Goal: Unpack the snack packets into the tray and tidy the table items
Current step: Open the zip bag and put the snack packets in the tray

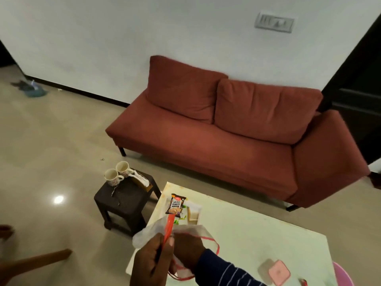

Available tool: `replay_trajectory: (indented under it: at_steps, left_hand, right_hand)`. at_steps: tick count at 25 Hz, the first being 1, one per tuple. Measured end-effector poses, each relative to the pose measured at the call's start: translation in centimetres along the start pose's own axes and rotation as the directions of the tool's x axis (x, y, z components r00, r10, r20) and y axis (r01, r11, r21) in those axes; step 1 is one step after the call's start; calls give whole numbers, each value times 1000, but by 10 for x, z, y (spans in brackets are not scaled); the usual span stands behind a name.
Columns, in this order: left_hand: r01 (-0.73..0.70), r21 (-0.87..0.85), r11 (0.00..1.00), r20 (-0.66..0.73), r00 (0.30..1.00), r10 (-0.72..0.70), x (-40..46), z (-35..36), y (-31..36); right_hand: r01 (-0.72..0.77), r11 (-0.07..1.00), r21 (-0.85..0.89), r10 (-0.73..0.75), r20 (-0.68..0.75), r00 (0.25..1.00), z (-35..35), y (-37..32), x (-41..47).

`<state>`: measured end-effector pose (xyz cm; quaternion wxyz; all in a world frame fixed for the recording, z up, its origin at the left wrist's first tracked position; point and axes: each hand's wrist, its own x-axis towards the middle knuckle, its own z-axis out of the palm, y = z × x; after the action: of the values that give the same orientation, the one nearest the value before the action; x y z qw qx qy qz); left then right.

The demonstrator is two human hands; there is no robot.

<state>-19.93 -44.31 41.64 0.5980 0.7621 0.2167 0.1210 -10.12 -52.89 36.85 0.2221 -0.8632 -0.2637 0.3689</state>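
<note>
A brown salted peanuts packet point(176, 204) lies on the white printed tray point(194, 214) at the far left corner of the pale table point(247, 234). Nearer me, a translucent plastic bag point(148, 234) with red handles is held over the table's left edge. My left hand point(152, 261) pinches a thin orange-red packet point(168, 228), seen edge-on, that sticks up out of the bag toward the tray. My right hand point(187, 249), in a dark striped sleeve, grips the bag's rim just right of that packet. What else the bag holds is hidden.
A pink square box point(279, 272) and a small red item point(304, 282) lie near the table's near right side. Left of the table, a dark stool point(123, 201) carries two mugs point(117, 174) and a white cloth. Behind stands a red sofa point(226, 131).
</note>
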Motion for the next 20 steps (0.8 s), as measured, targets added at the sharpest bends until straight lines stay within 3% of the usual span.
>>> replay_trajectory:
  at_steps: [4, 7, 12, 15, 18, 20]
  left_hand:
    - [-106, 53, 993, 20, 994, 105, 5, -5, 3]
    - [-131, 51, 990, 54, 990, 128, 13, -5, 1]
    - [-105, 70, 992, 45, 994, 102, 28, 1, 8]
    - [-113, 152, 982, 27, 994, 110, 37, 1, 9]
    - [-109, 196, 974, 0, 994, 112, 48, 2, 7]
    - [-101, 224, 969, -40, 993, 113, 51, 5, 5]
  right_hand:
    - [24, 966, 257, 2, -101, 995, -1, -7, -19]
    - [27, 943, 330, 10, -111, 994, -7, -5, -18]
    - [75, 989, 124, -62, -109, 992, -29, 5, -8]
    - [-51, 994, -95, 36, -147, 989, -46, 3, 3]
    - [-132, 969, 207, 152, -81, 985, -69, 2, 2]
    - [-200, 930, 309, 219, -28, 975, -91, 1, 0]
